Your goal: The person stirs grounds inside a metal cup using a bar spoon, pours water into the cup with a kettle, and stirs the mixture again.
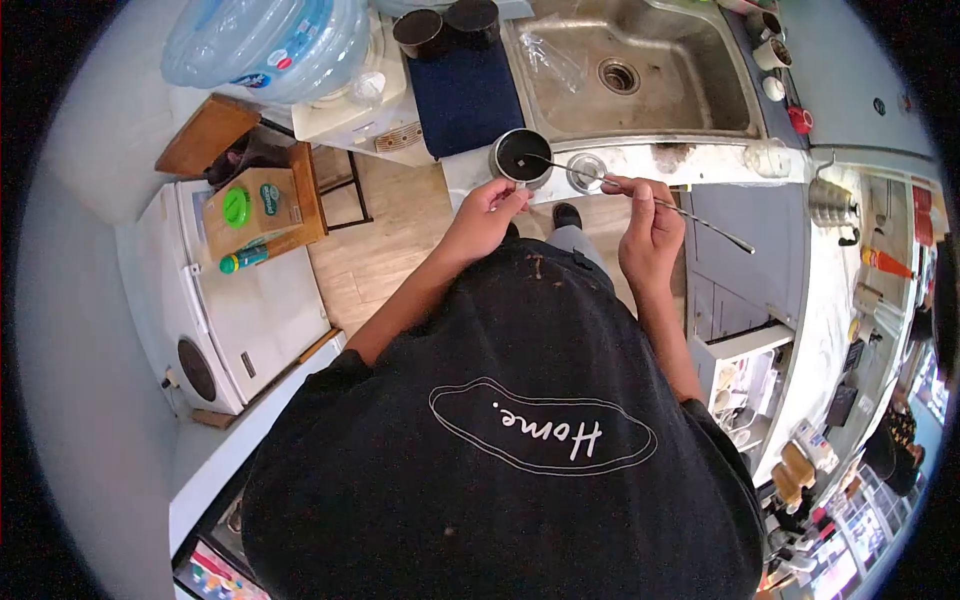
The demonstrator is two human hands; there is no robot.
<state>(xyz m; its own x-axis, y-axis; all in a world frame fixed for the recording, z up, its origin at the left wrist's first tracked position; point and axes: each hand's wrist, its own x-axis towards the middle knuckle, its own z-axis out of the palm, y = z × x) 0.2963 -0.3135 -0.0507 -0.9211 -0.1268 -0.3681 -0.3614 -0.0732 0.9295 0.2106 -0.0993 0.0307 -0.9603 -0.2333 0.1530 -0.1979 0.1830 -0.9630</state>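
Observation:
A pale-rimmed mug (497, 165) with dark contents stands at the counter's front edge. My left hand (488, 214) is closed at its near side, thumb and fingers pinching what looks like the handle. Between the fingers of my right hand (650, 228) is a long, thin bar spoon (715, 229) with a twisted shaft. One end of the spoon reaches into the mug; the other sticks out to the right, past my hand. Just right of the mug, under the shaft, sits a small clear glass (588, 184).
Behind the counter edge lies a steel sink (690, 105) with crumpled clear plastic (553, 62) in it. A dark blue mat (462, 100) bears two dark cups (418, 35) at its back. Large water bottles (270, 45) stand back left; a steel kettle (832, 205) is at right.

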